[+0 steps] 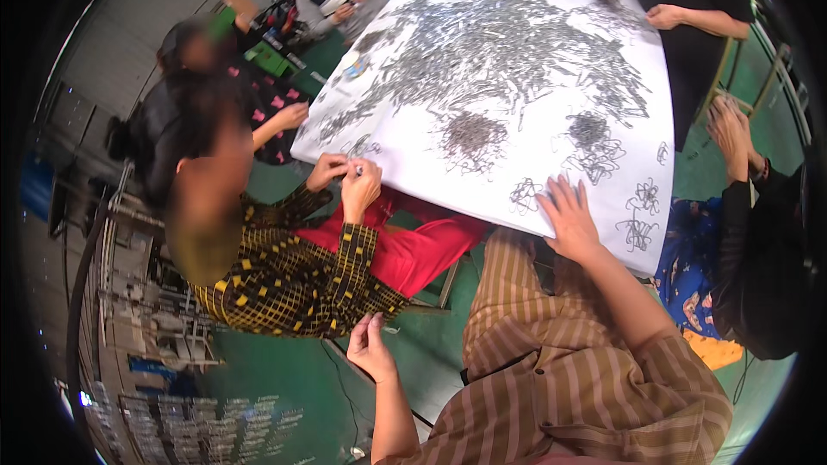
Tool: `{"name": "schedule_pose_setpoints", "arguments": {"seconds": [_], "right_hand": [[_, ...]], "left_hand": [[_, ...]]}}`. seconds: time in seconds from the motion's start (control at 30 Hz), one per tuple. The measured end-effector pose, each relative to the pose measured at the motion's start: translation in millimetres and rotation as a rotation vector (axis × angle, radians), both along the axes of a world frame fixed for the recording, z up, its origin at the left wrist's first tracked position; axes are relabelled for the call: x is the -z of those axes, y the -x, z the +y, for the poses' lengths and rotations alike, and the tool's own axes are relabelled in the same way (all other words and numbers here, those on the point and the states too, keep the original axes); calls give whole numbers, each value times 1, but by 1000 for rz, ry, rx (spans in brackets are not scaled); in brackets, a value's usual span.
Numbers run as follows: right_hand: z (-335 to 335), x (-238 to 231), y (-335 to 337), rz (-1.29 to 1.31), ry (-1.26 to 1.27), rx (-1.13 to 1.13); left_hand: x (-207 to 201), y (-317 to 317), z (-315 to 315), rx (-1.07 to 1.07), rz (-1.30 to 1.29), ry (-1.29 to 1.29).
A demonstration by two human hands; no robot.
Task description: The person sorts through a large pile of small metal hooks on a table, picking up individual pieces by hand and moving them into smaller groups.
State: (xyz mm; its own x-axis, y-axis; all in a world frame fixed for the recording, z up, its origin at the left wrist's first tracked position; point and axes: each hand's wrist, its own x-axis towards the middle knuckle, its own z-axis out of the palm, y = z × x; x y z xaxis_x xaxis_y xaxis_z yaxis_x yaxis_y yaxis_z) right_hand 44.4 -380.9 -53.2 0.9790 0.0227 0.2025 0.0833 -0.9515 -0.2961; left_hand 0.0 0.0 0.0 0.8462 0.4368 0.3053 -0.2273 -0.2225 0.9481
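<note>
The right hand (pixel 570 217) lies palm down at the near edge of the table (pixel 413 174), fingers spread and pointing away from the body, the forearm rising to it across the edge. The fingers sit just beside a small cluster of bent wires (pixel 525 195) on their left; a curled-wire pile (pixel 600 160) lies a little beyond the fingertips. The left hand (pixel 372 351) is raised off the table, over the green floor (pixel 293 379), wrist upright, thumb and fingertips drawn together; whether anything is pinched between them I cannot tell. It is near the black-and-yellow sleeve (pixel 355 258) of the co-worker on the left.

The near edge slants down toward the right-hand corner, where two more wire clusters, an upper one (pixel 648 195) and a lower one (pixel 639 234), lie close to the border. Bare white surface runs between the near edge and the brownish round heap (pixel 474 139), and again between the right hand and those corner clusters. Farther off, a broad spread of dark metal pieces (pixel 517 43) covers most of the tabletop. The co-worker's hands (pixel 346 176) meet over the left stretch of the edge, limiting room there. A small round object (pixel 353 65) with a blue part stands near the far left edge; any print on it is too small to read.
</note>
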Motion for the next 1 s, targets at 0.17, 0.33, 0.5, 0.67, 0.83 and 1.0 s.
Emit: {"name": "schedule_pose_setpoints", "arguments": {"seconds": [0.17, 0.33, 0.5, 0.67, 0.83, 1.0], "right_hand": [[-13, -2, 5, 6, -10, -21], [-16, -6, -3, -222, -266, -74], [-26, -8, -57, -334, -658, 187], [-43, 4, -160, -158, -728, 397], [-44, -11, -202, 104, -572, 583], [-45, 2, -224, 110, -465, 633]], "left_hand": [[-22, -39, -83, 366, -51, 34], [-28, -61, -137, 781, -55, 96], [1, -63, -175, 991, 13, 114], [35, -61, -198, 1061, -25, -12], [40, -49, -215, 1130, 13, -47], [38, -44, -220, 1174, 157, -105]]}}
